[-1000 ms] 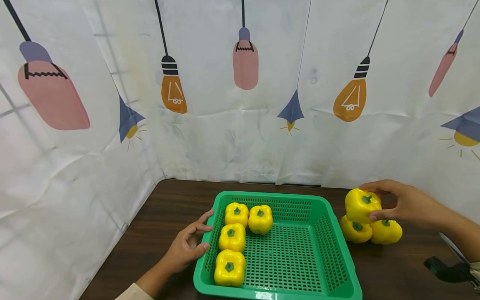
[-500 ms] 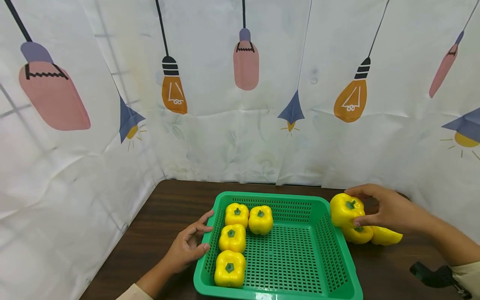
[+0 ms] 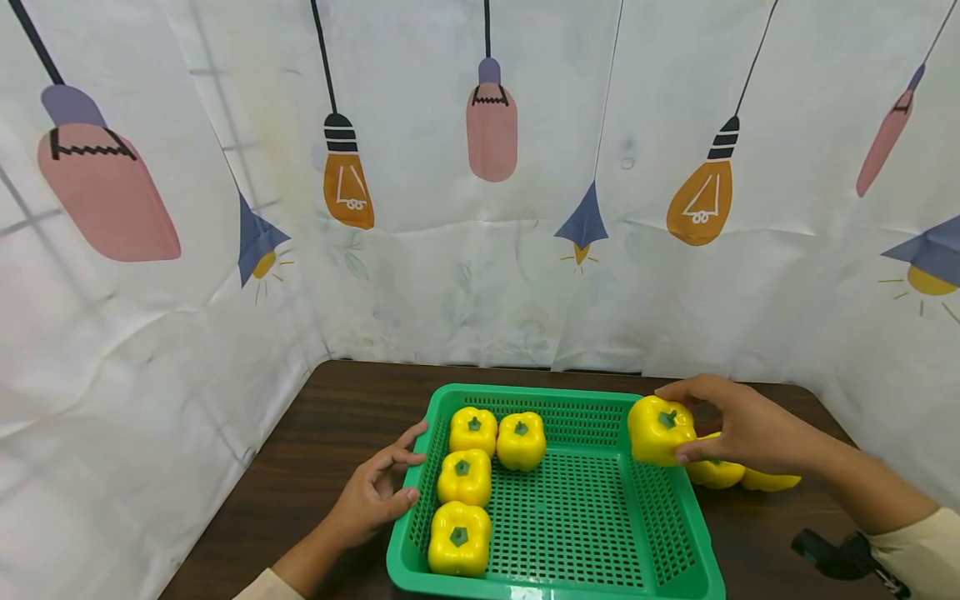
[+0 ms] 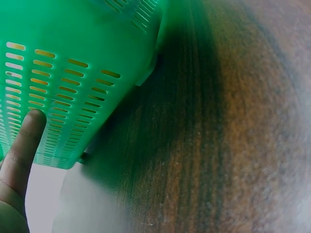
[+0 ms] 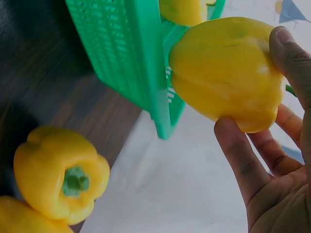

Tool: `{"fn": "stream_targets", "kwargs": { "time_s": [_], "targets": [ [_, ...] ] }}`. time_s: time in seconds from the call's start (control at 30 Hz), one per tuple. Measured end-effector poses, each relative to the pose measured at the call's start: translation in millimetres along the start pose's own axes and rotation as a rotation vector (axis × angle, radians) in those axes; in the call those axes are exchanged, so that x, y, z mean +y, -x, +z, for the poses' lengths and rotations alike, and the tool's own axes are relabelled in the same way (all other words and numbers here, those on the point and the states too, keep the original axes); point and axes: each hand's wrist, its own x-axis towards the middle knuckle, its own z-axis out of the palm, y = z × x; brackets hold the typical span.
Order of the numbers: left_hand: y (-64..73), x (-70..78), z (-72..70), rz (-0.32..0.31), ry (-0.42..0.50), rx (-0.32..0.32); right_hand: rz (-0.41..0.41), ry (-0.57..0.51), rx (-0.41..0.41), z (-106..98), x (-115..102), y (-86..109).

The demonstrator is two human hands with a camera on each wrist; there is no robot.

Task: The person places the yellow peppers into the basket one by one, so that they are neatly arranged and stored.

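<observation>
In the head view my right hand [image 3: 750, 425] grips a yellow bell pepper [image 3: 660, 430] between thumb and fingers, above the right rim of a green plastic basket [image 3: 678, 475]. The right wrist view shows the held bell pepper [image 5: 226, 73] close up, its green stem mostly hidden behind the thumb. Several yellow bell peppers [image 3: 460, 537] sit along the basket's left side, stems up. My left hand [image 3: 375, 483] rests against the outside of the basket's left wall. In the left wrist view, one straight finger [image 4: 24, 150] touches that slotted wall.
Two more yellow bell peppers lie on the dark wooden table [image 3: 330, 417] right of the basket, partly hidden by my right hand; one bell pepper [image 5: 60, 174] shows fully in the right wrist view. A white curtain [image 3: 450, 292] printed with lamps hangs behind.
My right hand has carried the bell pepper leftward and slightly down, from above the two other peppers to over the basket's right rim. The left hand and basket stay put.
</observation>
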Motion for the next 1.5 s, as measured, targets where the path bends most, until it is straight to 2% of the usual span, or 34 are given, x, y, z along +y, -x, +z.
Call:
{"fn": "stream_targets", "kwargs": {
  "time_s": [0.2, 0.3, 0.57, 0.8, 1.2, 1.5],
  "targets": [
    [-0.4, 0.1, 0.3, 0.006, 0.002, 0.002, -0.019, -0.107, -0.055, 9, -8, -11.0],
    [-0.8, 0.5, 0.7, 0.009, 0.003, 0.003, -0.023, -0.128, -0.063, 15, -13, -16.9],
    [-1.9, 1.5, 0.6, 0.014, -0.007, 0.009, -0.081, -0.141, -0.107, 31, -24, -28.0],
    [-2.1, 0.7, -0.5, 0.019, -0.011, 0.007, -0.061, -0.175, -0.146, 44, -31, -37.4],
    [-1.2, 0.5, -0.4, 0.020, -0.002, 0.002, -0.088, -0.224, -0.187, 66, -44, -49.4],
    [-0.2, 1.0, 1.2, 0.018, 0.009, 0.006, -0.080, -0.216, -0.234, 77, -54, -56.5]
  ]
}}
